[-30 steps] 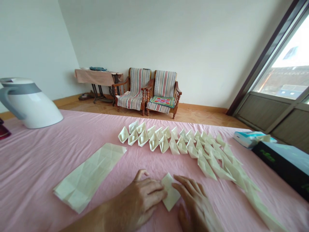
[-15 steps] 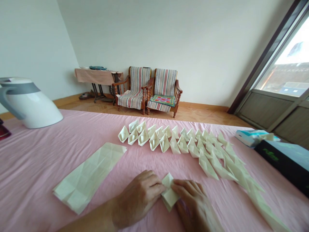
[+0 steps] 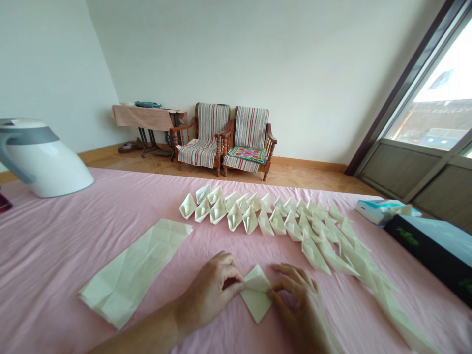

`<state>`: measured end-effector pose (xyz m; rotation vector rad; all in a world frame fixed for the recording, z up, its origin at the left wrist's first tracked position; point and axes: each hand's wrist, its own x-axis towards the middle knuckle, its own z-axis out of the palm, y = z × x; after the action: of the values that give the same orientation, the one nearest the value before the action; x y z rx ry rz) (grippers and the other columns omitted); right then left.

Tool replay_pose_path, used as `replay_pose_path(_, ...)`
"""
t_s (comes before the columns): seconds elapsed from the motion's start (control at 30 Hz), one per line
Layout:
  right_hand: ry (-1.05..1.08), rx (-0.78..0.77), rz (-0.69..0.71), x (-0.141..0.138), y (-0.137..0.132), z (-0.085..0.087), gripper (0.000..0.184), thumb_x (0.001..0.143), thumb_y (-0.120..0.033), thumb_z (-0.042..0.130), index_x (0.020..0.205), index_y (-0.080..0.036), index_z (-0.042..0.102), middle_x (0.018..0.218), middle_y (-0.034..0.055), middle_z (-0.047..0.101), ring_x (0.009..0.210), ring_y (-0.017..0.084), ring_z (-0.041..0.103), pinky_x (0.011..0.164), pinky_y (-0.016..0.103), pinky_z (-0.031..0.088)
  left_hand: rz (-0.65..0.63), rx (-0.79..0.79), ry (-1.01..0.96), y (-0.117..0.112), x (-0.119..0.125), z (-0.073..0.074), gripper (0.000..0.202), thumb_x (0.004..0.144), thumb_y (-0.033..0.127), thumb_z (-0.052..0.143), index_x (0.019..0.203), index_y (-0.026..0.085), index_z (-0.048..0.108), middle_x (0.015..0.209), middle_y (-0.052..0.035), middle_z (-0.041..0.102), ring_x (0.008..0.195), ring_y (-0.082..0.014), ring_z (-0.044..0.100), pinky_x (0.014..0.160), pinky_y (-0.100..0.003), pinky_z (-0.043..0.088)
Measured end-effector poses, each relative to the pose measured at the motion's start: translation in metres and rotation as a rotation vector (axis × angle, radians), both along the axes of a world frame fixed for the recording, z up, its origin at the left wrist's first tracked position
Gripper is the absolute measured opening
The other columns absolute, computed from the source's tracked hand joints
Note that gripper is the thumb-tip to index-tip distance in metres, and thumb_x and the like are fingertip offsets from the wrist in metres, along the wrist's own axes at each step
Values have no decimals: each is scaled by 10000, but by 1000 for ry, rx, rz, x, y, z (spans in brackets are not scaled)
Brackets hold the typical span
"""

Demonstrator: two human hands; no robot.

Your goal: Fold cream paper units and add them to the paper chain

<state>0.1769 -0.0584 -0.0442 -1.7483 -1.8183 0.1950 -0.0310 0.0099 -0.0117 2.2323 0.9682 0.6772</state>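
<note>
A small folded square of cream paper (image 3: 257, 301) lies turned like a diamond on the pink cloth, its upper flap partly lifted along a crease. My left hand (image 3: 214, 285) pinches the paper's left corner between thumb and forefinger. At the right corner, my right hand (image 3: 298, 297) grips the edge with thumb and forefinger, its other fingers curved above the cloth. Beyond both hands stand rows of folded paper boats (image 3: 250, 219), running to the right and toward me. Left of my hands rests a stack of creased paper strips (image 3: 138, 268).
A white kettle-shaped jug (image 3: 55, 164) stands at the far left of the pink-covered table (image 3: 121, 201). On the right sit a tissue pack (image 3: 379, 210) and a black box (image 3: 424, 255). Two wooden armchairs (image 3: 247, 130) stand across the floor.
The paper's upper flap has opened upward, and its lower half shows as a plain point. My fingers have shifted out to its side corners, the right hand moving slightly right.
</note>
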Motion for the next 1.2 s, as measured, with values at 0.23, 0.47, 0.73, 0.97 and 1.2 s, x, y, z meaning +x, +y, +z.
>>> replay_pose_path(0.23,29,-50,-90,-7,4,8,177,833,-279,578,668,-229,615,1178,64,647,1088,268,556,899,425,395,81,-16,56,0,4,3,144,812,159,696,687,170,624,766,9,580,787,-151,556,699,-239,394)
replay_pose_path(0.47,-25,-17,-65,-1,11,1,173,796,-254,589,625,-240,609,1103,66,672,1004,284,598,804,443,442,161,66,98,-8,12,3,171,749,46,615,650,169,550,740,1,566,762,-166,537,686,-261,383)
replay_pose_path(0.73,-51,11,-83,-4,12,0,162,783,-260,619,622,-241,611,1093,60,669,976,284,595,779,433,436,163,21,45,-6,13,4,147,800,147,680,683,166,593,748,-2,570,769,-170,544,701,-265,382)
replay_pose_path(0.97,-32,9,-74,-9,9,8,111,770,-258,670,661,-269,655,1096,26,674,1004,292,576,820,465,412,144,-56,62,-3,10,2,132,705,90,751,673,172,653,748,19,583,783,-155,553,744,-257,377)
replay_pose_path(1.2,-19,-15,-73,-7,8,10,165,790,-277,670,631,-246,639,1112,41,670,1008,292,580,823,470,423,120,-65,122,2,7,5,157,728,211,776,639,173,651,721,25,585,775,-160,542,740,-272,367)
